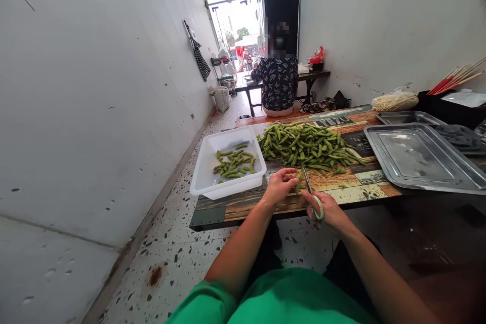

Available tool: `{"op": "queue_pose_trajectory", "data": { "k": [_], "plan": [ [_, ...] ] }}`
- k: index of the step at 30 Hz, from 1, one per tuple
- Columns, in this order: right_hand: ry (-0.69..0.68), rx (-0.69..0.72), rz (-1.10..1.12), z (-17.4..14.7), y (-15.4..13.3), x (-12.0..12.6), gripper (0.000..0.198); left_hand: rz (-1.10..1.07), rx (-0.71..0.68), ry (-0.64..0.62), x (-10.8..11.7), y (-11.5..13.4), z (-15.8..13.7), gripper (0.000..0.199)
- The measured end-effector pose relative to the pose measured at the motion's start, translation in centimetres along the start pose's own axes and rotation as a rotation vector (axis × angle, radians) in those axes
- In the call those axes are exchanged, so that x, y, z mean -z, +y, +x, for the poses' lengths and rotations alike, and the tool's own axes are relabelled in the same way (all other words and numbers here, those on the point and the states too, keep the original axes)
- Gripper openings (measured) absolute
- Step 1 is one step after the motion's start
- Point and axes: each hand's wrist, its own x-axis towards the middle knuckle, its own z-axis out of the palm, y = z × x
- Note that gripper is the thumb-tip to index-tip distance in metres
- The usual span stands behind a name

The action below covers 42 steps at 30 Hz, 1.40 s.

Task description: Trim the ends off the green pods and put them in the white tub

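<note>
My right hand (326, 208) is closed around the pale handles of a pair of scissors (308, 182), whose blades point away from me toward the pods. My left hand (281, 186) pinches a green edamame pod (298, 182) beside the blades, over the table's near edge. Just beyond both hands lies a large heap of edamame pods (304, 144). To the left, a white plastic tub (201, 177) holds a small group of pods (234, 163). Whether the blades touch the pod I cannot tell.
The wood-patterned table (243, 211) carries a metal tray (425, 154) on the right. Behind it are a bundle of pale skewers (395, 102) and a black box (436, 104) with red-tipped sticks. A person (279, 81) sits facing away at a farther table (317, 75).
</note>
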Motion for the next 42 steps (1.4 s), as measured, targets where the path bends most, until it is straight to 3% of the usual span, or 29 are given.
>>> {"op": "queue_pose_trajectory", "data": {
  "k": [5, 12, 24, 26, 28, 32, 35, 37, 39, 41, 42],
  "plan": [
    [-0.078, -0.035, 0.108, -0.7, -0.4, -0.6, 0.074, -0.271, -0.014, 0.175, -1.1, 0.4, -0.5, 0.033],
    [-0.062, -0.043, 0.085, -0.8, -0.7, -0.8, 0.075, -0.284, -0.112, 0.347, -2.0, 0.5, -0.8, 0.027],
    [-0.022, 0.006, 0.062, -0.4, -0.2, -0.8, 0.064, -0.163, -0.124, 0.338, -2.4, 0.0, -1.3, 0.025],
    [-0.001, 0.013, 0.086, -0.2, 0.1, -0.9, 0.064, -0.079, -0.143, 0.343, -2.4, 0.0, -1.5, 0.021],
    [-0.007, 0.002, 0.122, -0.1, 0.3, -0.9, 0.064, 0.107, -0.254, 0.398, -2.0, 0.7, -1.9, 0.017],
    [-0.059, -0.065, 0.204, -0.5, -0.1, -1.1, 0.066, 0.673, -0.646, 0.756, 0.5, 4.2, -2.6, 0.006],
    [-0.064, -0.068, 0.243, -0.8, -0.5, -1.1, 0.068, 0.975, -0.709, 0.962, 2.0, 7.0, -2.5, 0.025],
    [-0.054, -0.064, 0.265, -0.9, -0.6, -1.0, 0.069, 1.080, -0.698, 0.895, 1.7, 7.5, -1.9, 0.037],
    [-0.037, -0.066, 0.285, -1.0, -0.6, -1.0, 0.070, 1.150, -0.655, 0.636, 0.5, 6.8, -0.7, 0.036],
    [-0.033, -0.065, 0.299, -1.2, -0.6, -0.9, 0.069, 1.237, -0.527, 0.360, -1.0, 5.4, 1.0, 0.032],
    [-0.038, -0.065, 0.303, -1.4, -0.7, -0.8, 0.067, 1.288, -0.451, 0.294, -1.7, 4.7, 1.9, 0.030]
  ]
}}
